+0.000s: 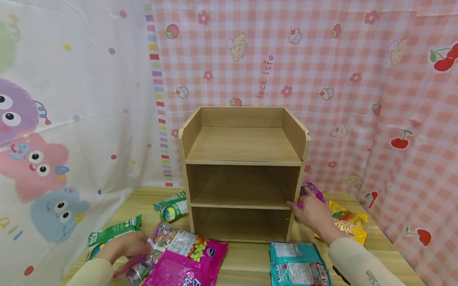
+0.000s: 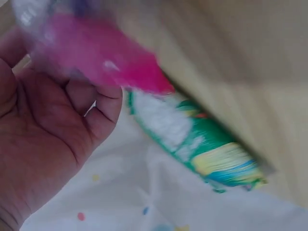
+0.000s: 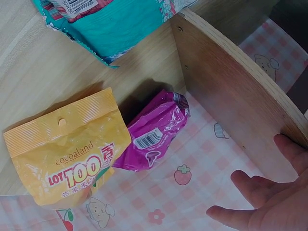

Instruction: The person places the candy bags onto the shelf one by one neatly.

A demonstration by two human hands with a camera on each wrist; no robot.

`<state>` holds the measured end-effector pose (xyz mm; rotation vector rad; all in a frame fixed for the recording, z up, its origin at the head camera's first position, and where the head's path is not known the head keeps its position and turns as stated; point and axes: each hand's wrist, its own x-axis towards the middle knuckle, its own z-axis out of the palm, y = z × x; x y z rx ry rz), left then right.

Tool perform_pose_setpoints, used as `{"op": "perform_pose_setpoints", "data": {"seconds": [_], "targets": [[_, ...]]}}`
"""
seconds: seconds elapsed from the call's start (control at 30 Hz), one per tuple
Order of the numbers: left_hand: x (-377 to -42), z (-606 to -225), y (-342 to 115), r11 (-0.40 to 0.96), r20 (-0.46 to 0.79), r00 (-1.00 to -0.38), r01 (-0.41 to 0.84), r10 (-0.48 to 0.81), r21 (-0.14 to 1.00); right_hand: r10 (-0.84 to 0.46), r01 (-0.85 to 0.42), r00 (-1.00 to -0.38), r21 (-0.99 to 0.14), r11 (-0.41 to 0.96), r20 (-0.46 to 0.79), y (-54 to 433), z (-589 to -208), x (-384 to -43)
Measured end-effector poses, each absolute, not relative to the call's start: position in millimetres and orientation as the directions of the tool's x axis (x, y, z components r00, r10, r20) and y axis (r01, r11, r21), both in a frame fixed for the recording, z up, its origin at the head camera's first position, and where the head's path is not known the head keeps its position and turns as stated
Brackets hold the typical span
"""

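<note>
My left hand grips the left end of a large pink candy bag, whose see-through part shows wrapped sweets. In the left wrist view its fingers curl against the clear and pink film, blurred there. My right hand is at the right side of a wooden shelf unit, fingers spread and one fingertip at the side panel's front edge. A purple packet lies on the table beside that panel, apart from the fingers in the right wrist view. All the unit's visible levels hold nothing.
A yellow mango sweets bag lies right of the unit, near my right forearm. In front is a teal packet. Two green packets, one nearer and one farther, lie on the left. Printed curtains close off the back and sides.
</note>
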<state>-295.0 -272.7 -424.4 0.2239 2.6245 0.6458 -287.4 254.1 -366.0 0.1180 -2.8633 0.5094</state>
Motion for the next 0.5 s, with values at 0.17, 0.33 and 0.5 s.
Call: {"op": "perform_pose_setpoints", "data": {"seconds": [0.17,0.33,0.5], "targets": [[-292,-396,-268,0.85,-0.251,-0.93,0.107,0.269,0.516,-0.038,-0.119,-0.97,-0.333,0.936,0.239,254,-366,-287],[-290,-365,-267,0.825,-0.126,-0.937,0.218,0.327,0.521,-0.037,-0.119,-0.97,-0.338,0.934,0.24,254,-366,-287],[-290,-328,-264,0.863,-0.063,-0.944,0.267,0.324,0.429,-0.036,-0.12,-0.969,-0.335,0.934,0.244,254,-366,-287]]}}
